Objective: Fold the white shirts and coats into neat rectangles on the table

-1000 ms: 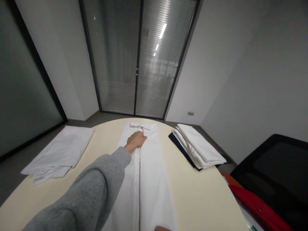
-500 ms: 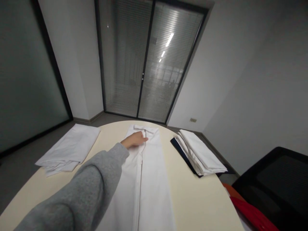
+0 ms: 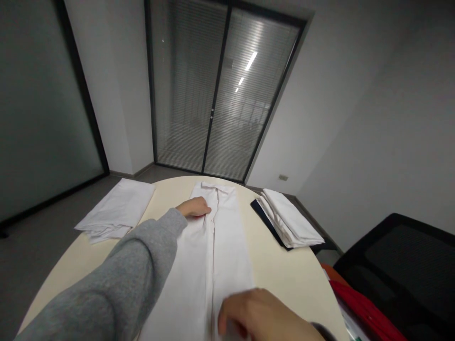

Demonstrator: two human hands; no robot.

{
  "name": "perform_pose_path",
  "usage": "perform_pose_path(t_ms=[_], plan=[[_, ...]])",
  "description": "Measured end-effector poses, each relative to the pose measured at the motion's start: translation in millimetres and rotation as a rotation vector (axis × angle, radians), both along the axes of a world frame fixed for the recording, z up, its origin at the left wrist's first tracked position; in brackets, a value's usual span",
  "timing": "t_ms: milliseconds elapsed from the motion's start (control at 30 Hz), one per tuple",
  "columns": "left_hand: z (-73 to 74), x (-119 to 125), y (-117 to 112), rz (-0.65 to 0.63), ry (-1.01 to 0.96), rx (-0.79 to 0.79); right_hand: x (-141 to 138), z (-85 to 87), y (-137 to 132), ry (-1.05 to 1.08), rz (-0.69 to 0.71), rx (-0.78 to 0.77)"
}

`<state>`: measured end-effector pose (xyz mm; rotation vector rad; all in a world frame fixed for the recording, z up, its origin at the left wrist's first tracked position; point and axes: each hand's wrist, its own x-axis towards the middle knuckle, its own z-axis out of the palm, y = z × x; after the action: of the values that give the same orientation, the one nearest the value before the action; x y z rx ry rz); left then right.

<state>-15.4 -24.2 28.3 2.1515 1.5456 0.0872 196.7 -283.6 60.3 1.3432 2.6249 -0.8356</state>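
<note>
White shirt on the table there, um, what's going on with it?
A person in a grey sleeve has the left hand on the white shirt near its collar, beside the front opening. The right hand, blurred, is over the nearer part; whether it touches is unclear. The shirt lies lengthwise on the round table, collar at the far end. Folded white cloth sits to the left, and folded white fabric over something dark to the right.

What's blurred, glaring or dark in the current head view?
Head view: bare right hand smeared, bare left hand on the white cloth crisper; head view: bright streaks on the tall black-framed glass door; head view: black mesh chair sunk in shadow, fine detail hard to read.
</note>
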Motion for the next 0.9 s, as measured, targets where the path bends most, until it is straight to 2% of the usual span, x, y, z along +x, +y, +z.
perform_pose_path(t_ms=[67, 133, 233, 333, 433, 567, 700, 767, 900], plan=[[8.6, -5, -1, -0.021, -0.042, -0.005, -14, -2.2, 18, -0.001, -0.129, 0.066], [12.7, -6, -2, -0.037, -0.062, 0.001, -31, -11.7, 30, -0.017, -0.284, 0.091], [8.0, 1, -5, -0.058, -0.048, 0.038, -52, -29.7, 38, -0.073, -0.419, 0.065], [-5.5, 12, -5, -0.074, 0.0, 0.084, -56, -38.4, 37, -0.095, -0.413, 0.036], [-16.4, 18, -4, -0.081, 0.045, 0.114, -49, -35.6, 35, -0.052, -0.422, 0.023], [-19.4, 18, -1, -0.135, 0.079, 0.126, -38, -25.6, 35, 0.031, -0.43, 0.038], [-19.3, 19, 0, -0.196, 0.121, 0.134, -31, -22.0, 34, 0.11, -0.36, -0.01], [-20.6, 21, 1, -0.213, 0.151, 0.137, -30, -25.6, 31, 0.051, -0.322, -0.007], [-22.8, 25, -3, -0.216, 0.212, 0.156, -34, -34.8, 22, -0.156, -0.259, 0.116]])
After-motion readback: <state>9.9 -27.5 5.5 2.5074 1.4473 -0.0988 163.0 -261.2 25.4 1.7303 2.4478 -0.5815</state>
